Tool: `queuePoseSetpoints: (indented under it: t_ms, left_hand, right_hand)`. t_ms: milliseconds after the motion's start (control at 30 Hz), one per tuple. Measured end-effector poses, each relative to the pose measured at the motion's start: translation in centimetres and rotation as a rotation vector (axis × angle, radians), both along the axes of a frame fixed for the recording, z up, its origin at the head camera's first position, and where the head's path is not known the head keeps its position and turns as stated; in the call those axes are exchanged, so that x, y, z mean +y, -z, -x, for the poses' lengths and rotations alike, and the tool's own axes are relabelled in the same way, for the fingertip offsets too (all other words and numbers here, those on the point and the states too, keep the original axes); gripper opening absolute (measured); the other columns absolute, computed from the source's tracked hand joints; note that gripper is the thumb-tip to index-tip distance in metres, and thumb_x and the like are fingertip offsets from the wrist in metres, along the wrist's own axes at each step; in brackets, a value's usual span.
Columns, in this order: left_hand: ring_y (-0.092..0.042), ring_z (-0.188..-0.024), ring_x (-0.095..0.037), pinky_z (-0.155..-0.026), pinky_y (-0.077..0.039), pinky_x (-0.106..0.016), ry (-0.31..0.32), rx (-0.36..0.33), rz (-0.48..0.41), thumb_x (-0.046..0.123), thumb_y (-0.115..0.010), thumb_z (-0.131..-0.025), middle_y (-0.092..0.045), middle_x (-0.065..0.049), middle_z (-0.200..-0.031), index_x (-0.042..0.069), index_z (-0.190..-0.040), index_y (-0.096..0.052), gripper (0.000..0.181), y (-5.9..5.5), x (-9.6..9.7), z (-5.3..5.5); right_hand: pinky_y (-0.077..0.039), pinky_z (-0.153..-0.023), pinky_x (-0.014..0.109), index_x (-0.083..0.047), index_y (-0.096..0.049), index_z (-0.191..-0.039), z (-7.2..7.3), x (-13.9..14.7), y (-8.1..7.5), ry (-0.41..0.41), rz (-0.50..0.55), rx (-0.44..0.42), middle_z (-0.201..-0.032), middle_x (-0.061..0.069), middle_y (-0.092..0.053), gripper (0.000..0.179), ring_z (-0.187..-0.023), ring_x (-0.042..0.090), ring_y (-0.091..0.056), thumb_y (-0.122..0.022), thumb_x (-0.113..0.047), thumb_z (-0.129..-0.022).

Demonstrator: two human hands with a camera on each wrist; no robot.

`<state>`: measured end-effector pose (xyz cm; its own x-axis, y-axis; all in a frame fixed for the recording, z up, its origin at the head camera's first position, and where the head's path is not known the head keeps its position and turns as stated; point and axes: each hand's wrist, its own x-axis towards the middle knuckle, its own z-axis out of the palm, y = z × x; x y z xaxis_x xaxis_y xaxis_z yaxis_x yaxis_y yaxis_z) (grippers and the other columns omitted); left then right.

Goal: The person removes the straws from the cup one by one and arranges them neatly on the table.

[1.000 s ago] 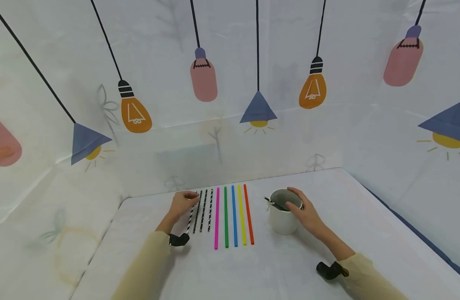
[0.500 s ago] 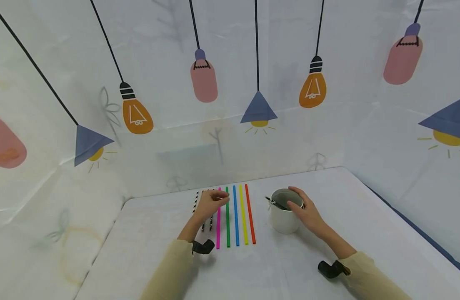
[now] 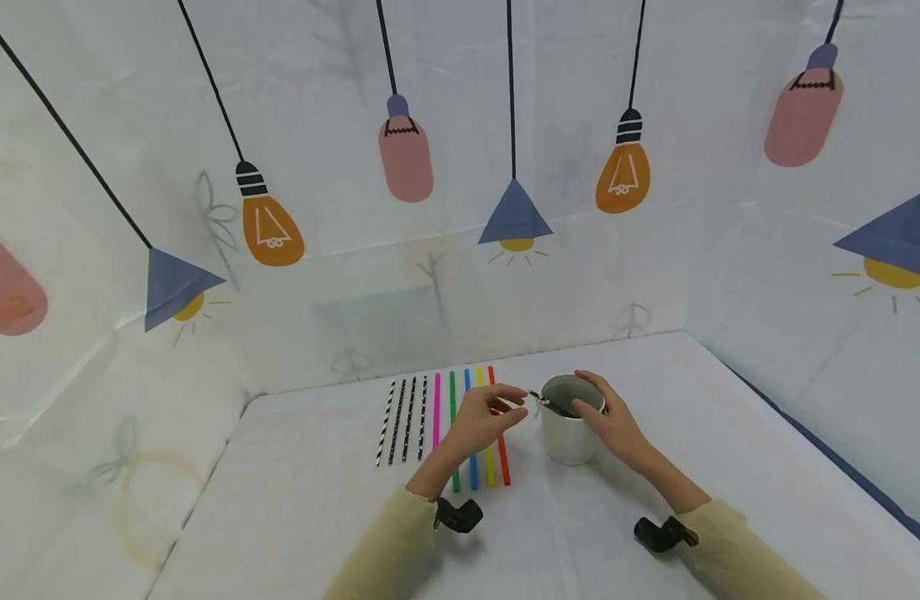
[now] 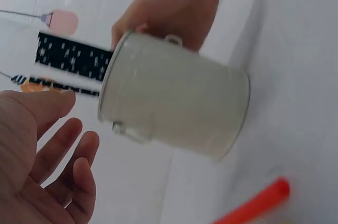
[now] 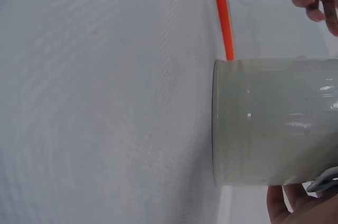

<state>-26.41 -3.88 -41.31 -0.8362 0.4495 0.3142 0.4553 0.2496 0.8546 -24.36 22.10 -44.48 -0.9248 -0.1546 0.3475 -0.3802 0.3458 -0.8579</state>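
A white metal bucket stands upright on the table, with black-and-white patterned straws leaning out over its rim. My right hand holds the bucket at its right side, thumb by the rim. My left hand hovers just left of the bucket, near the straw ends, thumb and fingers apart and holding nothing visible. In the left wrist view its thumb lies close to one thin straw; whether they touch I cannot tell. Left of the bucket, a red straw lies partly behind my left hand.
Several black-and-white straws lie in a row at the left. Beside them are a pink straw, a green straw, a blue straw and a yellow straw. A printed cloth wall rises behind the white table.
My left hand has moved right, from above the leftmost patterned straw, across the coloured straws, to beside the bucket. My right hand and the bucket stay in place.
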Motion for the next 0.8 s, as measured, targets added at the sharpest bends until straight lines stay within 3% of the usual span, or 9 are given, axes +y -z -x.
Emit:
queuePoseSetpoints:
  t_ms: [233,400,533,633,800]
  left_hand:
    - [-0.066,-0.085,-0.013,-0.072,-0.055,-0.027,0.028,0.046,-0.12,0.013,-0.073,-0.089,-0.068,0.0,-0.109,0.006,-0.116,-0.07,0.028,-0.2,2.6,-1.2]
    - [-0.067,-0.087,-0.019,-0.071,-0.055,-0.027,-0.011,0.098,-0.162,0.003,-0.072,-0.087,-0.07,-0.004,-0.103,0.004,-0.108,-0.072,0.021,-0.2,3.7,-1.6]
    - [-0.068,-0.088,-0.021,-0.07,-0.055,-0.027,-0.02,0.129,-0.172,-0.001,-0.07,-0.087,-0.071,-0.01,-0.099,0.0,-0.103,-0.072,0.017,-1.7,3.9,-3.1]
    - [-0.069,-0.083,-0.022,-0.068,-0.055,-0.026,-0.022,0.148,-0.194,-0.003,-0.07,-0.087,-0.071,-0.013,-0.098,-0.002,-0.101,-0.073,0.015,-2.7,4.1,-4.1]
    - [-0.067,-0.079,-0.021,-0.063,-0.052,-0.023,-0.075,0.179,-0.207,-0.003,-0.07,-0.086,-0.072,-0.012,-0.094,-0.002,-0.099,-0.073,0.013,-2.9,4.3,-4.5]
  right_hand:
    - [-0.045,-0.088,0.028,-0.009,-0.032,-0.15,-0.2,-0.5,-0.1,-0.006,0.022,-0.007,-0.146,0.019,-0.038,0.053,-0.126,0.035,-0.041,-0.053,-0.018,-0.101]
    - [-0.045,-0.089,0.032,-0.007,-0.033,-0.149,-0.2,-0.5,-0.1,-0.009,0.031,0.013,-0.147,0.019,-0.036,0.053,-0.127,0.035,-0.04,-0.053,-0.017,-0.101]
    - [-0.046,-0.089,0.039,-0.009,-0.032,-0.15,-0.2,-0.4,-0.2,-0.015,0.036,0.006,-0.146,0.019,-0.037,0.053,-0.125,0.036,-0.042,-0.052,-0.018,-0.102]
    - [-0.047,-0.087,0.035,-0.01,-0.032,-0.15,-0.2,-0.2,-0.3,-0.023,0.04,-0.003,-0.145,0.021,-0.038,0.053,-0.123,0.037,-0.044,-0.052,-0.018,-0.102]
    - [-0.047,-0.088,0.036,-0.011,-0.032,-0.15,0.0,-0.2,0.0,-0.019,0.039,-0.011,-0.144,0.02,-0.039,0.053,-0.122,0.037,-0.044,-0.053,-0.02,-0.102]
